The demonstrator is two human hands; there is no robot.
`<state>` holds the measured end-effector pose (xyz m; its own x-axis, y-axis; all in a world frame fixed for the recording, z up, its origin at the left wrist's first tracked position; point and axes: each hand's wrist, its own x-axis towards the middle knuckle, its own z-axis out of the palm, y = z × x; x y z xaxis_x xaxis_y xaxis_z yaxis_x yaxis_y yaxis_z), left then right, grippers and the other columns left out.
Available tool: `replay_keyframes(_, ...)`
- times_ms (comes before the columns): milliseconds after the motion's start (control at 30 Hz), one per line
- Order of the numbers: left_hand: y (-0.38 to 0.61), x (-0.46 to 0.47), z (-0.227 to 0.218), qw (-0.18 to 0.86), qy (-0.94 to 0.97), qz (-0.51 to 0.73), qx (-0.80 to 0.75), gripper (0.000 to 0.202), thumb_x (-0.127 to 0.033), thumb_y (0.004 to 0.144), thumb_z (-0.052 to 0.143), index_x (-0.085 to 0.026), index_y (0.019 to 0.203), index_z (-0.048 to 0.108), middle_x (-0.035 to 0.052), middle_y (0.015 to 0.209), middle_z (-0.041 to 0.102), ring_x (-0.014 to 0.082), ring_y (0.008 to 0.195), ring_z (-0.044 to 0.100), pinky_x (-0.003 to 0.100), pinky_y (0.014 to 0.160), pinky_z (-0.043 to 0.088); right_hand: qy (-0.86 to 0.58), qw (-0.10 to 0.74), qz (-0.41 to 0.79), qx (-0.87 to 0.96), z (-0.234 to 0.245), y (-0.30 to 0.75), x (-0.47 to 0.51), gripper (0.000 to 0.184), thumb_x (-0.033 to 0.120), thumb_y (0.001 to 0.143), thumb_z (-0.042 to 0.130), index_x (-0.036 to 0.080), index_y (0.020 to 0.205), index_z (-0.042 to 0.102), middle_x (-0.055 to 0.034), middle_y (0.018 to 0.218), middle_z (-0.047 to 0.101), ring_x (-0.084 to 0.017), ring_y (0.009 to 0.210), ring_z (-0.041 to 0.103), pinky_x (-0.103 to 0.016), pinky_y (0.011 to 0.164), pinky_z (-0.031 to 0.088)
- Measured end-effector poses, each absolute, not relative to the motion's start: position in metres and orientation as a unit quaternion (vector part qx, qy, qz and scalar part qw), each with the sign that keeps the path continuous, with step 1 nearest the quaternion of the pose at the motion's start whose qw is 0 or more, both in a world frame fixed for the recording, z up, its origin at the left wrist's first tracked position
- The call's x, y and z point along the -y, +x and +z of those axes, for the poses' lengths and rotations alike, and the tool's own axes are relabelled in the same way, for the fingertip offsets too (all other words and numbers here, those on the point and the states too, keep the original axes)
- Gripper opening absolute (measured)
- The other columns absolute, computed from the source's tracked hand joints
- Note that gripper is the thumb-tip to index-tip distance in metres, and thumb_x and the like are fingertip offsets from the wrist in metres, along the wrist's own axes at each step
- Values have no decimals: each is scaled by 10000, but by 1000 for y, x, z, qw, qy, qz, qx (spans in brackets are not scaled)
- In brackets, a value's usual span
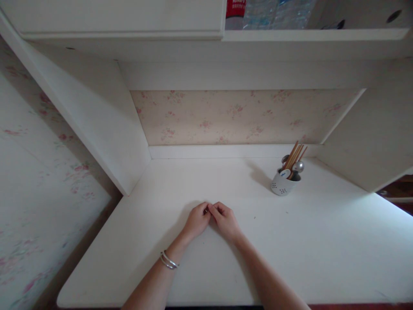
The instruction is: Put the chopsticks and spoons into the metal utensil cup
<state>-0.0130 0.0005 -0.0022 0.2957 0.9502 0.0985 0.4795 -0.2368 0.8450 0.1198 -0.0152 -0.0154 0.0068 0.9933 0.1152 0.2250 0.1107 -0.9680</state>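
On the white desk [206, 275], my left hand [197, 218] and my right hand [226, 220] rest with their fingertips meeting. The fingers of both are curled in, and no object shows between them; the undersides of the hands are hidden. Silver bangles [169, 261] circle my left wrist. Behind and to the right of my hands, apart from them, stands a white utensil holder [281, 186] with dotted holes. Several wooden chopsticks [293, 156], a rounded metal ladle or spoon [299, 166] and a white spoon-like piece [285, 173] stick up out of it.
White side panels [97, 107] bound the desk left and right, with a flowered back wall [206, 118] behind. An overhead cabinet [122, 19] has an open section with clear plastic bottles [274, 15] and a red-labelled item [235, 8]. Tiny dark specks lie right of my hands.
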Motion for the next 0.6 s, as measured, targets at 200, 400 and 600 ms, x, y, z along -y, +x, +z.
replay_keyframes(200,-14,-1,-2,363,717,320,-502,199,-186,861,435,-174,816,629,28,800,668,161,763,591,252,692,417,-528,477,407,573,-15,120,16,413,558,878,532,194,698,604,34,592,500,-127,573,440,-239,536,340)
replay_keyframes(400,-13,-1,-2,363,717,319,-502,190,-182,856,441,-176,813,627,26,805,669,156,770,591,247,700,414,-529,472,408,575,-15,121,16,411,556,881,531,197,690,591,41,593,491,-129,575,442,-244,546,339)
replay_keyframes(600,-13,-1,-1,364,717,321,-500,193,-172,853,435,-169,804,622,31,790,661,162,760,587,255,693,413,-528,473,405,577,-18,120,15,407,547,890,527,192,700,594,42,597,480,-127,586,436,-241,547,332)
